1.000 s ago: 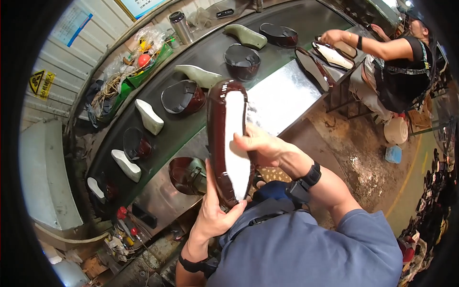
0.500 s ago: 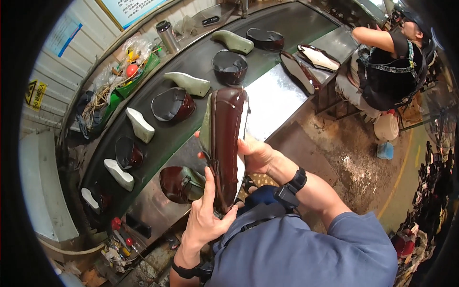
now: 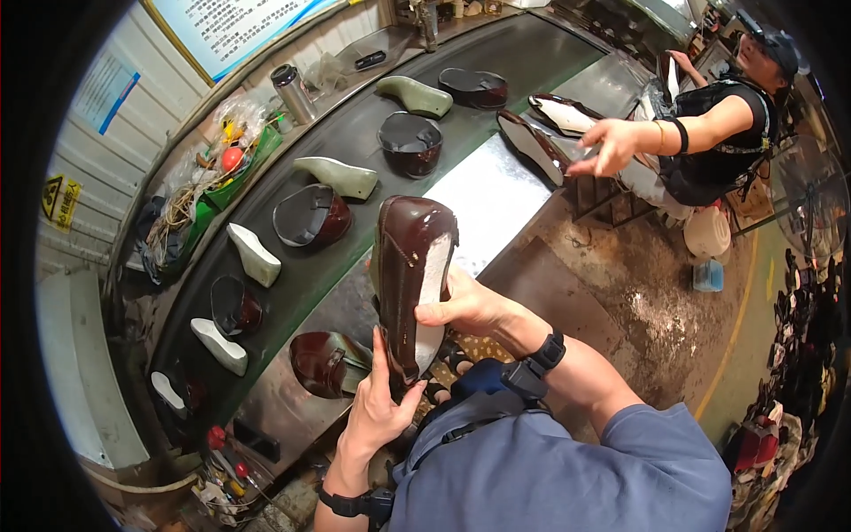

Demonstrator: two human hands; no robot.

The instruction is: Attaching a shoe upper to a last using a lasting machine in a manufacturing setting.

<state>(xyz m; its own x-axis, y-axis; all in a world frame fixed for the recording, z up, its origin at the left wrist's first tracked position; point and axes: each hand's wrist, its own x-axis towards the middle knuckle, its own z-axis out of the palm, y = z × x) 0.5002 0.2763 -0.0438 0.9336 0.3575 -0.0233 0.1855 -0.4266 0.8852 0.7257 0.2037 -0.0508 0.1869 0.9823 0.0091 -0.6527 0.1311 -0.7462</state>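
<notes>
Head view: a glossy dark red-brown leather shoe with a white underside (image 3: 401, 297) is held tilted in front of the wearer's body, near the edge of the bright metal bench top (image 3: 486, 191). Right hand (image 3: 477, 310): closed on the shoe's right side, thumb pressed on the white underside, remaining fingers hidden behind. Left hand (image 3: 377, 415): thumb and index finger spread in a V about the lower end, both touching; contact of the other fingers cannot be told. Just left of it, a second dark red-brown leather shoe (image 3: 312, 362) rests on the bench.

Compared with half a second ago, the held shoe is turned so more white underside shows, with the right thumb now on it. A co-worker's open hand (image 3: 612, 146) now extends toward the bench.
</notes>
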